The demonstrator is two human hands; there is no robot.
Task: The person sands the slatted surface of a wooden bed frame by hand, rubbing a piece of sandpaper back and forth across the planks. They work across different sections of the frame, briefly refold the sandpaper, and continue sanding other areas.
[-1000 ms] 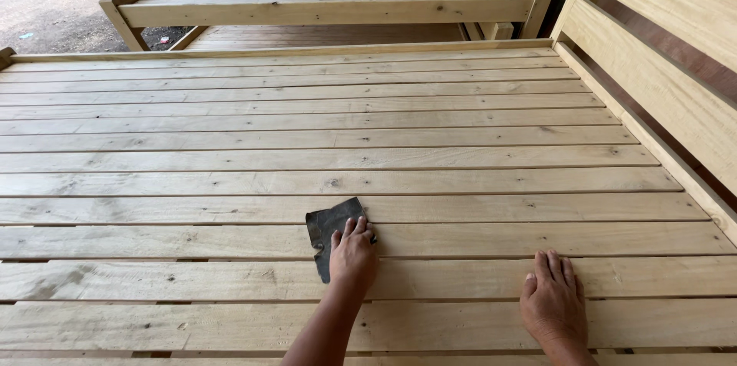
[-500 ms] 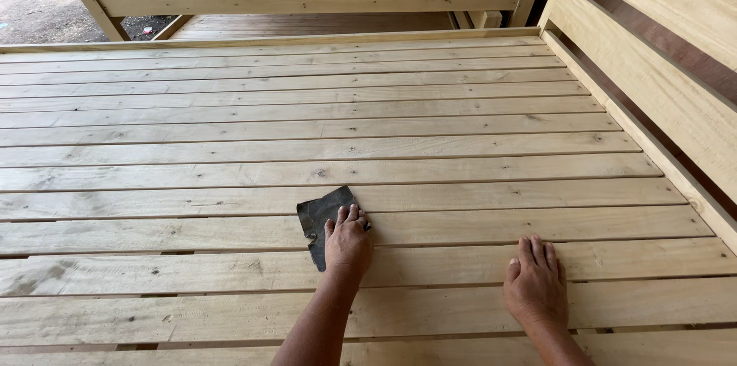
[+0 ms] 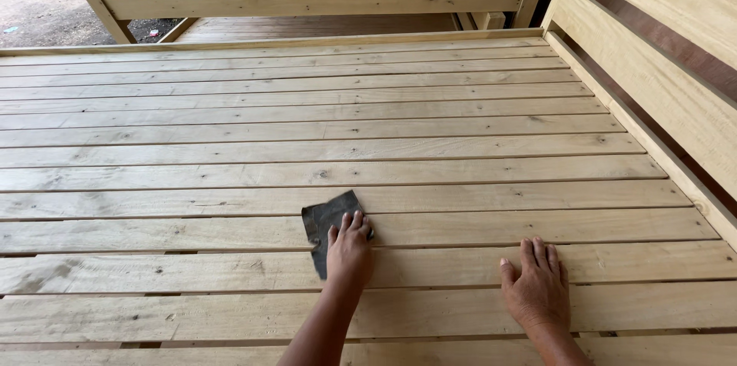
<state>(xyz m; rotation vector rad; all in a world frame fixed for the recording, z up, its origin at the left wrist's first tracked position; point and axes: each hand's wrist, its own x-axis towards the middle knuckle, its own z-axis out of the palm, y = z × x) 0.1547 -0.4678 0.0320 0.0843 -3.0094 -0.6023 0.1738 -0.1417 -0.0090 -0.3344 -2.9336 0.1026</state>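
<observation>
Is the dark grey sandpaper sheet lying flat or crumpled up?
Flat. The dark grey sandpaper sheet lies spread on the pale wooden slats, pressed down under the left hand; no creases show.

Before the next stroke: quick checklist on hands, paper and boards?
1. Left hand flat on the dark sandpaper sheet: ok.
2. Sandpaper lying flat on the slat, upper corner uncovered: ok.
3. Right hand spread on a bare slat, apart from the paper: ok.
4. Slats ahead free of loose objects: ok.
5. Side rail well clear of both hands: ok.
6. Grit wear on the paper: cannot tell.
</observation>
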